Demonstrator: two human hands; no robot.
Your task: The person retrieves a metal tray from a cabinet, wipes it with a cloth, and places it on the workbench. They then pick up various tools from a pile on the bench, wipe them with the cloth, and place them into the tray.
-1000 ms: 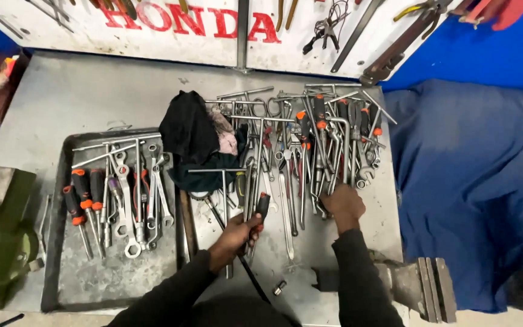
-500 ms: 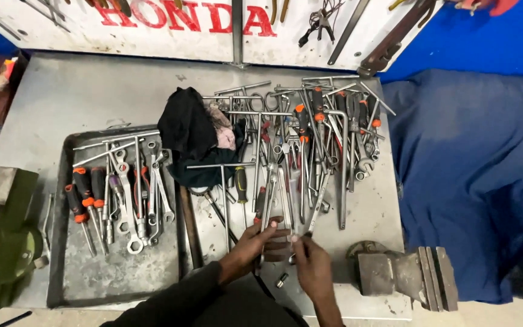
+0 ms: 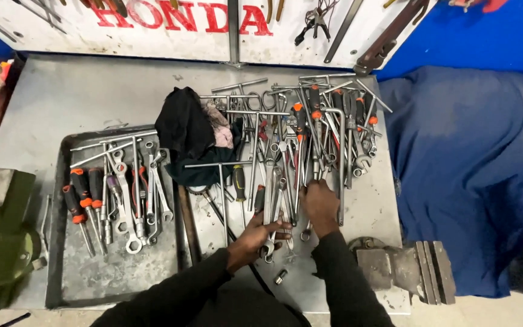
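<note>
Lying in the metal tray (image 3: 68,284): spanners (image 3: 129,194), screwdrivers (image 3: 81,200).

A grey metal workbench (image 3: 92,97) carries a tool tray (image 3: 116,275), black rags (image 3: 186,130), loose wrenches (image 3: 310,139) and a vise (image 3: 404,266).

On a workbench (image 3: 92,91), a tray (image 3: 116,272) of wrenches (image 3: 131,188) lies left, a rag (image 3: 192,133) sits behind centre, a spread of tools (image 3: 316,133) lies right, both hands (image 3: 319,203) rest at its near edge, and a vise (image 3: 407,266) stands at the near right corner.
</note>
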